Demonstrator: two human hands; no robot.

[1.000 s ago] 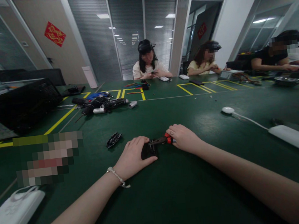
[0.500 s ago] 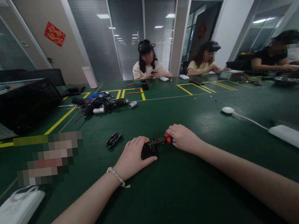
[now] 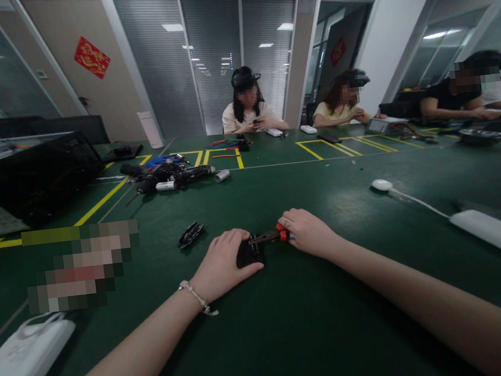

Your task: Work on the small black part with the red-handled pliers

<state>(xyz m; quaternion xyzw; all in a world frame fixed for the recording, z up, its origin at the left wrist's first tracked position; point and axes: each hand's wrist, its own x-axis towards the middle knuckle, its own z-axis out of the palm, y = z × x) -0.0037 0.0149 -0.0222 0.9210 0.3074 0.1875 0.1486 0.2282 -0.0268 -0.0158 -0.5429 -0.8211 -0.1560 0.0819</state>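
On the green table point(image 3: 319, 313), my left hand point(image 3: 220, 261) grips a small black plastic part point(image 3: 245, 255) between thumb and fingers, holding it down. From the other side my right hand point(image 3: 307, 233) is closed around red-handled needle-nose pliers point(image 3: 267, 235). The pliers' tips lie over the upper edge of the black part; whether they pinch anything there is too small to make out. A second black part with ragged edges point(image 3: 191, 235) lies apart, to the left beyond my left hand.
Further back lies a cluster of black tools point(image 3: 158, 175) near a silver cylinder point(image 3: 222, 176). A black computer case point(image 3: 41, 178) stands at left. White power strips lie left point(image 3: 30, 364) and right point(image 3: 500, 238), the right one with a cable. Several people sit across the table.
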